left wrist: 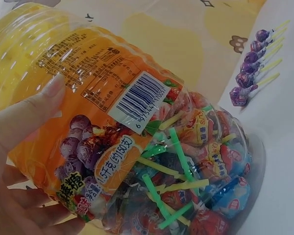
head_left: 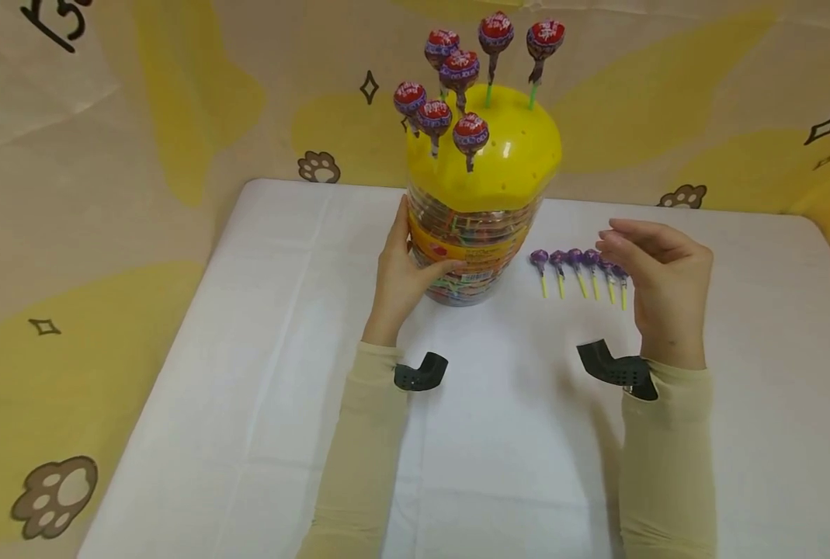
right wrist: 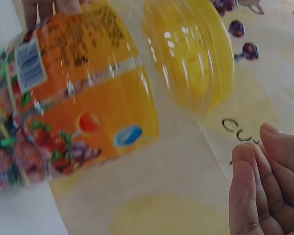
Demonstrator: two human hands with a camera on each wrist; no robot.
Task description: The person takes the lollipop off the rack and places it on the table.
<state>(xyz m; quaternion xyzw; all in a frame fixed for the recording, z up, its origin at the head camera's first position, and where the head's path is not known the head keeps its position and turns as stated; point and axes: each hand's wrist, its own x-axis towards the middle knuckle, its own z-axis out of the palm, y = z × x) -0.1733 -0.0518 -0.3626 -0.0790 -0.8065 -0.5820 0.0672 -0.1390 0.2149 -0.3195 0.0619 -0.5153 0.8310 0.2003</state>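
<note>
A clear plastic jar (head_left: 456, 264) of wrapped lollipops stands on the table, with an orange label and a yellow lid (head_left: 505, 155). Several red-and-purple lollipops (head_left: 470, 136) stick up from holes in that lid. My left hand (head_left: 404, 276) grips the jar's side, thumb across the label (left wrist: 103, 93) and fingers behind it. To the jar's right is my right hand (head_left: 666, 268), its fingers loosely bent with nothing between them, as the right wrist view also shows. It hovers by a row of purple lollipops (head_left: 575, 260) and partly covers the row's right end.
A white-covered table (head_left: 303, 326) carries everything. Behind it hangs a beige and yellow patterned cloth (head_left: 617, 101), and the same cloth runs down the left side. Black wrist mounts (head_left: 421, 373) jut from both sleeves.
</note>
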